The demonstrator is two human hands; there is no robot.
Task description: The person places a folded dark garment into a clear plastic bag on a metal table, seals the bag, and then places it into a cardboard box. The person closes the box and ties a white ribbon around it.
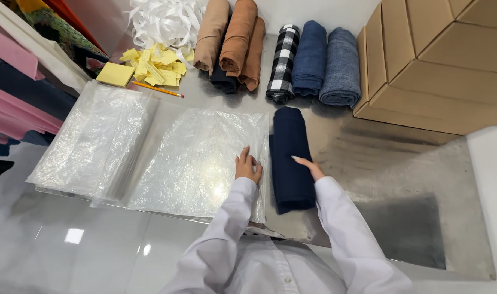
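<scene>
A rolled dark navy cloth [290, 158] lies lengthwise on the metal tabletop [401, 179], right in front of me. My right hand [310, 166] rests against its right side, fingers flat on the fabric. My left hand [248, 165] presses on the right edge of a clear plastic bag [199, 158] that lies flat just left of the roll. Both arms wear white sleeves.
A stack of clear plastic bags [93, 139] lies at the left. Behind are rolled cloths: tan and brown [232, 38], black-and-white check [282, 62], blue [327, 60]. Yellow paper slips [153, 65], a pencil [157, 89], white ribbon [164, 19]. Cardboard boxes [433, 60] at right. Hanging garments at far left.
</scene>
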